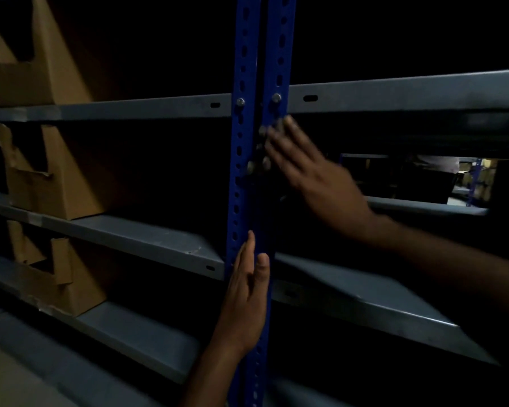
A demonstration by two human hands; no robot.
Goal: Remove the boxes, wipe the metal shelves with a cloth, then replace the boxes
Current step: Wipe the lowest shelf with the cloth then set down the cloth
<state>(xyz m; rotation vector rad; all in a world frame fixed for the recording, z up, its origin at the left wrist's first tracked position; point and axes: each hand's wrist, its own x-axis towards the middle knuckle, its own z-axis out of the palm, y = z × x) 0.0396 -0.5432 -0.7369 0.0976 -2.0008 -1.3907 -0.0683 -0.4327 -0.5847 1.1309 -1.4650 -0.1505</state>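
My left hand [247, 292] lies flat against the blue slotted upright [249, 142] of the rack, fingers straight and pointing up along the metal, thumb alongside them, nothing held in it; it touches the post just where the lower grey metal shelf [147, 239] meets it. My right hand [315, 168] is up higher, blurred, its fingers spread and nearly straight, the tips reaching the second blue upright [279, 54] beside a cluster of bolts [265, 163]; it holds nothing, and I cannot tell whether the fingertips actually touch the post. The two uprights stand side by side, touching or nearly so, and grey shelves run off from them to either side. Far to my left three torn cardboard boxes sit one above another, each on its own shelf: the top box [39, 60] on the upper shelf [130, 108], the middle box [50, 177] on the lower grey metal shelf, the bottom box [56, 277] on the shelf below that [135, 333]. To my right the shelf [365, 295] at hand level tilts off into the dark, and through a gap behind my right wrist I see more racking [473, 183] in a lit area well beyond
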